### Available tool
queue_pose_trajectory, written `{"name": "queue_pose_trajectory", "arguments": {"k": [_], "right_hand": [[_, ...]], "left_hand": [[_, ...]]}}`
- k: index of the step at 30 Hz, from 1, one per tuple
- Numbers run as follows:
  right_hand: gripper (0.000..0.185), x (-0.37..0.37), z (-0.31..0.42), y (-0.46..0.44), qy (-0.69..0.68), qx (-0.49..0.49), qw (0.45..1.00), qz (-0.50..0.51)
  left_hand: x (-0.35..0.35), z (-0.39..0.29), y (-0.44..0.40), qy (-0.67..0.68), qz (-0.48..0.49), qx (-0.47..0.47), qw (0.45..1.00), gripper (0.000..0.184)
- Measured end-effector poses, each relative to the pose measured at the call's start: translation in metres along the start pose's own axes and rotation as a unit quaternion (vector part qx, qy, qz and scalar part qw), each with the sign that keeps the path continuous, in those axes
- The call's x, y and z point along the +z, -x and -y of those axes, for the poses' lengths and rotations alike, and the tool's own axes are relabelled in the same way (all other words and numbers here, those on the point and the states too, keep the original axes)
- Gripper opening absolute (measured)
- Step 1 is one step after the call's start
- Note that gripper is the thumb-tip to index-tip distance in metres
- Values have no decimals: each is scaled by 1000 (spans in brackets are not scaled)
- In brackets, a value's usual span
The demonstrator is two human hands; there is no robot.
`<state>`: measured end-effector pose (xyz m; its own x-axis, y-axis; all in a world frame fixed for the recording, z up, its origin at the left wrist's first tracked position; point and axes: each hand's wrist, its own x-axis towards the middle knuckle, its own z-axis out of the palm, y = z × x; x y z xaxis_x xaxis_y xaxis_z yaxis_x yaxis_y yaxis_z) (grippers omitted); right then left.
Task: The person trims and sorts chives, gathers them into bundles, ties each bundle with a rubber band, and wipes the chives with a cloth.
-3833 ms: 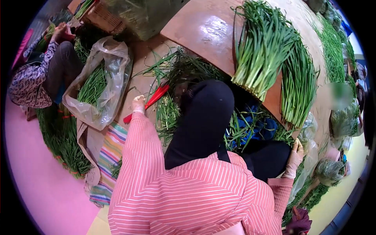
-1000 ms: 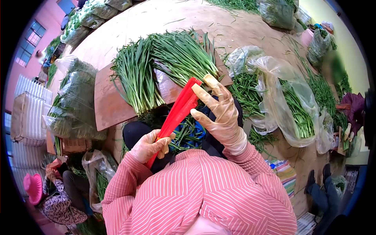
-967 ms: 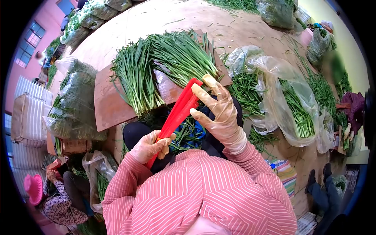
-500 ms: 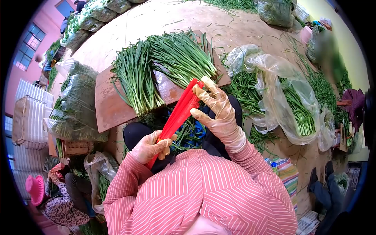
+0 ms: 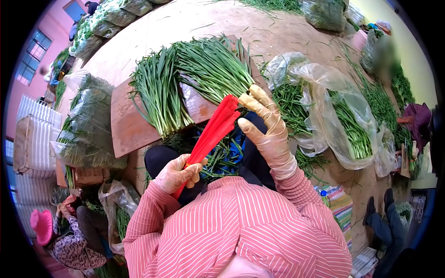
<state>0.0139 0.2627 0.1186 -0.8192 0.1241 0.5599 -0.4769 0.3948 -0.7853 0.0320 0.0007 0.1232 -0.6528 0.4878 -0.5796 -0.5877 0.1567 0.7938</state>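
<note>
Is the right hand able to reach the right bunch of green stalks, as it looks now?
Probably yes. The right hand is open, its fingertips appear close to that bunch, and nothing seems to block the way; the red strips in the left hand sit to its left.

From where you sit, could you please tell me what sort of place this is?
Probably a vegetable-packing room: leafy bundles on a board, filled plastic bags, and loose greens strewn across the floor.

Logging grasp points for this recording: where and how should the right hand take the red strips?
Probably at the upper end of the red strips, pinched from the right: that end fans out free beside the open right hand, while the left hand is closed around the lower part.
</note>
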Motion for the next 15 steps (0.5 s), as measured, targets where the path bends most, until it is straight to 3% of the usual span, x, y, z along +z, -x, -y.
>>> {"name": "queue_pose_trajectory", "arguments": {"k": [15], "right_hand": [[32, 2, 3, 3, 14, -25, 999, 15]], "left_hand": [[-5, 7, -6, 4, -18, 9, 1000, 26]]}}
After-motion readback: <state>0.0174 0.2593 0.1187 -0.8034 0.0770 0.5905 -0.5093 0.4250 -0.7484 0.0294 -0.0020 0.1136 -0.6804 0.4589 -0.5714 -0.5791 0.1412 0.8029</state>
